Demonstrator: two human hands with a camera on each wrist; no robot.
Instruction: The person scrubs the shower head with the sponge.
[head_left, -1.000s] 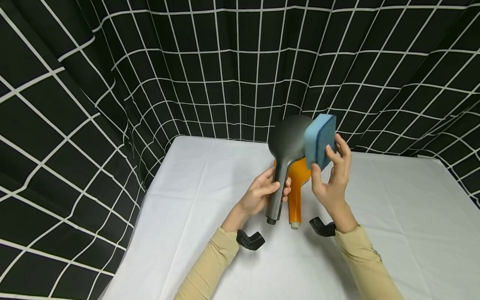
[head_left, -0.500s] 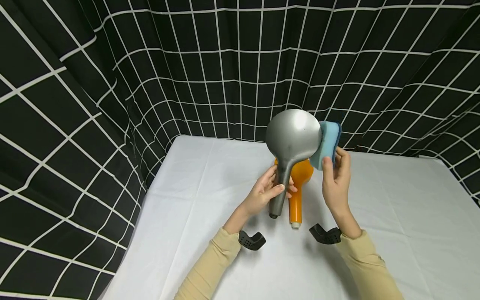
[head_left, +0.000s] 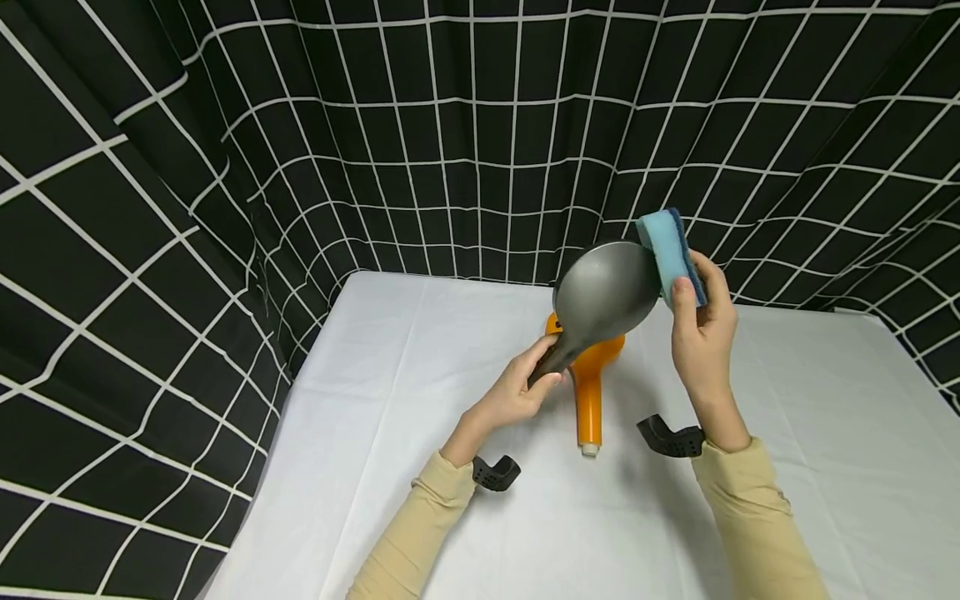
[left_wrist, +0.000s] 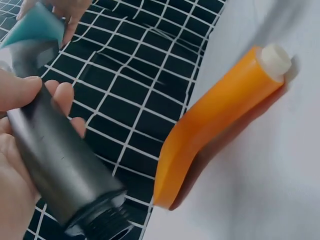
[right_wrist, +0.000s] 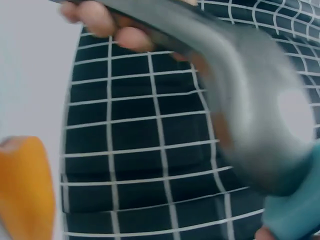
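Observation:
My left hand (head_left: 513,392) grips the handle of a dark grey shower head (head_left: 609,287) and holds it up over the table, its round head tilted toward upper right. In the left wrist view the threaded handle end (left_wrist: 107,217) points down. A light blue sponge (head_left: 663,250) with a darker blue scouring side is pinched in my right hand (head_left: 705,333). Its light side lies right at the right rim of the shower head. Beneath them an orange shower head (head_left: 589,404) with a pale end fitting (left_wrist: 275,60) lies on the table, its head partly hidden.
A white cloth covers the table (head_left: 420,333). Black curtains (head_left: 450,133) with a white grid stand behind it and along both sides. Each wrist wears a black mount, one on the left (head_left: 497,473) and one on the right (head_left: 670,437).
The grey shower head has turned and tipped to the right, its handle end swinging behind my left hand. My right hand and the sponge have moved up and right along its rim.

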